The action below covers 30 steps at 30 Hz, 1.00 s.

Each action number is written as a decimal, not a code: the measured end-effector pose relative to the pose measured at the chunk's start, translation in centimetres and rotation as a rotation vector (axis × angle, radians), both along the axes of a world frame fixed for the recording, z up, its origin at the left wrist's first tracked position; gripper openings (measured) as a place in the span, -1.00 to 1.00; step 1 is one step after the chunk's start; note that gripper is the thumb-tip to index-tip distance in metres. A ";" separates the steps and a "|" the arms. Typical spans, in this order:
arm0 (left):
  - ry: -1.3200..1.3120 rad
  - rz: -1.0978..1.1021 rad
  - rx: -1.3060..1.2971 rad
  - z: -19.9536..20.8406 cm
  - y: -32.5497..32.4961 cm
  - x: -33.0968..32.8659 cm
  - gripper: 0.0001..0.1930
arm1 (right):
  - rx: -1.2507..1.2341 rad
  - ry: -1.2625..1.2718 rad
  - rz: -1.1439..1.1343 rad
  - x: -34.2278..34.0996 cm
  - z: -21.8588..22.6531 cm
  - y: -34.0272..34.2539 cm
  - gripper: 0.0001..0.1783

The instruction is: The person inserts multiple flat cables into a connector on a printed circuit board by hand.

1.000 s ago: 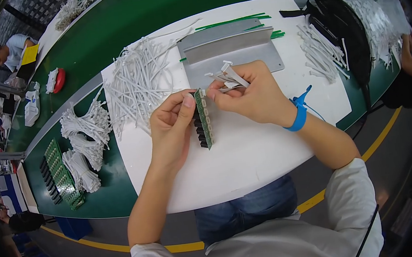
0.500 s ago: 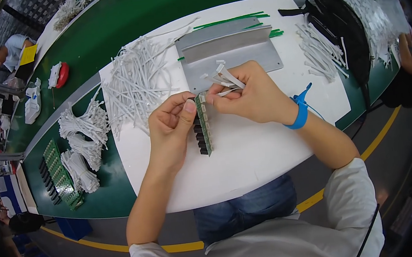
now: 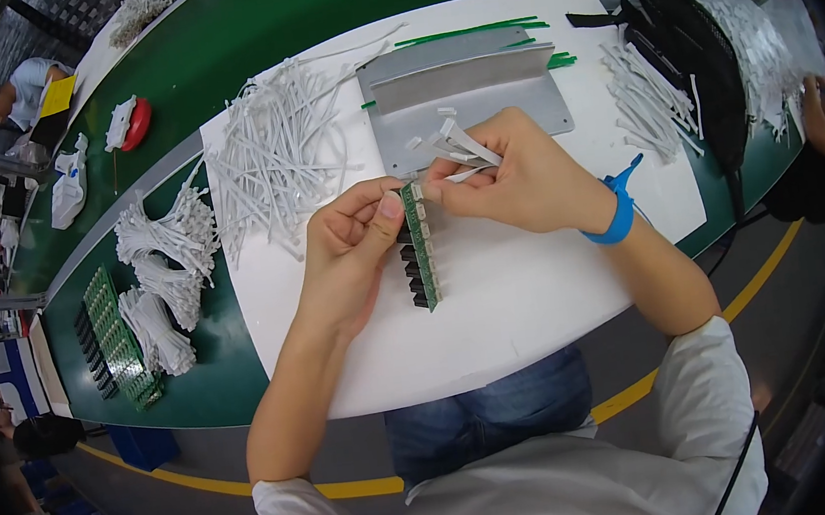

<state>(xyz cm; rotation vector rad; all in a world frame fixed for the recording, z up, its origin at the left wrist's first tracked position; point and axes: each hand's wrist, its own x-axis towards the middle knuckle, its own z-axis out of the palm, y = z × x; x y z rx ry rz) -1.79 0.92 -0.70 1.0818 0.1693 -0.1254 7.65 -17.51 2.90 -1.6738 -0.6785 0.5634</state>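
My left hand (image 3: 356, 243) pinches the top end of a narrow green circuit board strip (image 3: 422, 256). Black blocks line the strip's left side and small white connectors its right side. At the upper end of the strip, my right hand (image 3: 525, 175) is closed around several short white cables with plug ends (image 3: 463, 144); its fingertips meet the topmost connector. Whether a plug sits inside that connector cannot be made out. A blue strap (image 3: 617, 214) circles my right wrist. Behind my hands stands a grey metal bracket (image 3: 465, 91) on the white sheet (image 3: 482, 346).
Loose white cables (image 3: 276, 151) lie in a heap at the left, with bundled cables (image 3: 170, 248) beyond the sheet. More circuit boards (image 3: 119, 339) rest at the far left. At right are a smaller cable pile (image 3: 653, 102) and a black bag (image 3: 688, 58).
Both hands and the board strip have shifted slightly to the right in the picture. The grip on the board and on the cables stays the same.
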 end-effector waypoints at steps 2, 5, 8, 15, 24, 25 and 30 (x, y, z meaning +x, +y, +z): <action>0.012 -0.017 0.002 0.1 -0.1 0.0 -0.76 | -0.015 0.015 0.025 0.2 0.0 -0.2 -0.88; 0.059 -0.029 -0.066 0.2 -0.3 0.1 -0.75 | 0.024 0.025 0.048 0.3 -0.2 -0.2 -0.88; 0.068 0.032 -0.091 0.4 -0.6 0.2 -0.74 | 0.035 -0.044 0.023 0.7 -0.4 0.0 -0.90; -0.101 0.018 0.080 0.5 0.1 0.0 -0.79 | 0.029 -0.087 0.114 0.9 -0.3 -0.4 -0.89; -0.061 0.041 -0.075 -0.4 -0.3 0.1 -0.77 | 0.059 -0.062 0.015 0.3 -0.6 0.1 -0.87; -0.045 0.045 -0.076 -0.5 -0.2 0.0 -0.77 | 0.057 -0.049 0.007 0.3 -0.8 0.2 -0.86; -0.077 0.064 -0.001 -0.2 -0.2 0.2 -0.77 | -0.010 -0.053 -0.017 0.6 -0.8 0.0 -0.86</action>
